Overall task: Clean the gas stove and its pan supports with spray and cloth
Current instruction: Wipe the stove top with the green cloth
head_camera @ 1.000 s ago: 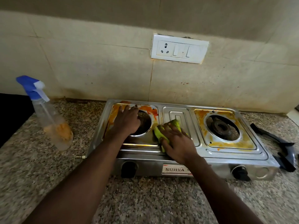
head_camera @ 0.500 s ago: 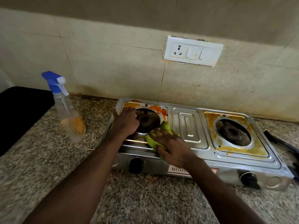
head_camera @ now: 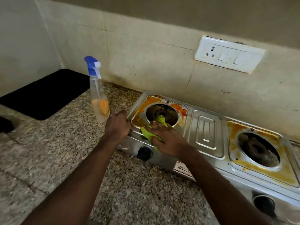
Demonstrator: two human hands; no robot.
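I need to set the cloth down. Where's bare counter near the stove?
Counter in front of the stove's left knob is bare; so is the stretch nearer than the bottle and black mat. Crowded: left burner, left hand beside it, right hand pressing cloth.

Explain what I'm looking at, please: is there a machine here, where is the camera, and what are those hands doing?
There is no machine here. A person wears one camera on the head, looking forward and down at their own work, and that is the only view.

The stove sits on a speckled counter. Both of its burner wells are ringed with orange stains. The right hand presses a green cloth flat on the front rim of the left burner. The left hand rests against the stove's left edge, and I can't tell whether it grips.

A spray bottle with a blue head stands upright to the left of the stove, and nobody is holding it. A black mat lies farther left. A socket is on the wall.
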